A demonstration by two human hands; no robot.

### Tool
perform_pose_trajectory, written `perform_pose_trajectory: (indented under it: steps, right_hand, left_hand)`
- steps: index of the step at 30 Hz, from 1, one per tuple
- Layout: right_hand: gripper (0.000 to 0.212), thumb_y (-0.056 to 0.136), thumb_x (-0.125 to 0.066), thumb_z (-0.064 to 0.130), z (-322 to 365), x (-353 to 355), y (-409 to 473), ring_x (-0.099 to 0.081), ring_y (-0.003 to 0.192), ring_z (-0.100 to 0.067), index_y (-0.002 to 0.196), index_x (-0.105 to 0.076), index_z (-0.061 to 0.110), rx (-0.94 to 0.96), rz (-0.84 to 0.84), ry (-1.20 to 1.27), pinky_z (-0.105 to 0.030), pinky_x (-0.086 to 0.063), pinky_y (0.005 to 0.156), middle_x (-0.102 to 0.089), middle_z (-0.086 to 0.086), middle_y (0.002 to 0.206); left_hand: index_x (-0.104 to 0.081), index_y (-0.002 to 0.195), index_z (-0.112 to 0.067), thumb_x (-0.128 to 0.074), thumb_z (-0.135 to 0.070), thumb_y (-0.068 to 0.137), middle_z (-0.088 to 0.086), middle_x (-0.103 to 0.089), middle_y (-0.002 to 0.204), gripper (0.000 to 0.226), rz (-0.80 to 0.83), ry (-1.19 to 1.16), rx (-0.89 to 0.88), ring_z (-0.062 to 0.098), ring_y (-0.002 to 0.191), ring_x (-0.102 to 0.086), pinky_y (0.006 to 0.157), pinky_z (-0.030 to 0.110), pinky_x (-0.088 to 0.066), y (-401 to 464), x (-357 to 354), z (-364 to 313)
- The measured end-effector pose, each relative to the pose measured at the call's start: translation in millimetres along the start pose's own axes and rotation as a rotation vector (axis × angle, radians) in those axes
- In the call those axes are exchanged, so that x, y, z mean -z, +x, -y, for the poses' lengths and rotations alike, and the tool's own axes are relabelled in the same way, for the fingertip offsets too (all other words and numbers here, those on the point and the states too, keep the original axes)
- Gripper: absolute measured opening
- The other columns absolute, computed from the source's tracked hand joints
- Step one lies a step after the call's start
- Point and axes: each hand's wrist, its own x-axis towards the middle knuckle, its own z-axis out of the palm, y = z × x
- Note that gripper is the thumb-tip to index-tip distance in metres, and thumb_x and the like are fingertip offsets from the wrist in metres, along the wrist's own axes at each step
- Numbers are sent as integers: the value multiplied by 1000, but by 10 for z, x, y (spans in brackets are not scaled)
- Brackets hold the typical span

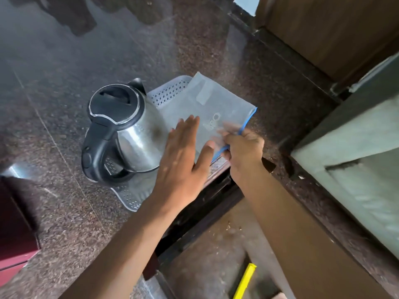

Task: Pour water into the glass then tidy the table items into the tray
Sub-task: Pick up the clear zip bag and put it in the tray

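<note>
A steel electric kettle with a black lid and handle stands in a grey perforated tray on the granite counter. A folded grey cloth with a blue edge lies over the right part of the tray. My left hand lies flat with fingers spread on the cloth's near side, right beside the kettle. My right hand pinches the cloth's blue-edged near corner. No glass is in view; the cloth hides most of the tray's right part.
The tray sits at the counter's front edge. A maroon box stands at the left. Wooden cabinet panels rise at the back right, with a pale grey block to the right. A yellow stick lies on the floor below.
</note>
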Motion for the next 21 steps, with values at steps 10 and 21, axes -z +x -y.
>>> perform_pose_trajectory:
  steps: [10,21]
  right_hand:
    - [26,87,-65,-2,14,-317,97,-70,88,-31,112,-65,6,-82,62,-226,-43,-58,85,-73,-13,99]
    - [43,90,-63,7,-60,-114,-325,-61,122,-17,130,-67,20,738,-116,-738,-35,-49,103,-66,2,130]
  left_hand:
    - [-26,174,-12,-33,-40,118,7,-22,183,63,85,-17,121,19,172,-11,137,32,-2,296,-123,143]
    - [-23,173,-9,-38,-25,118,12,-15,184,59,212,60,198,25,172,-7,136,36,-5,507,-260,300]
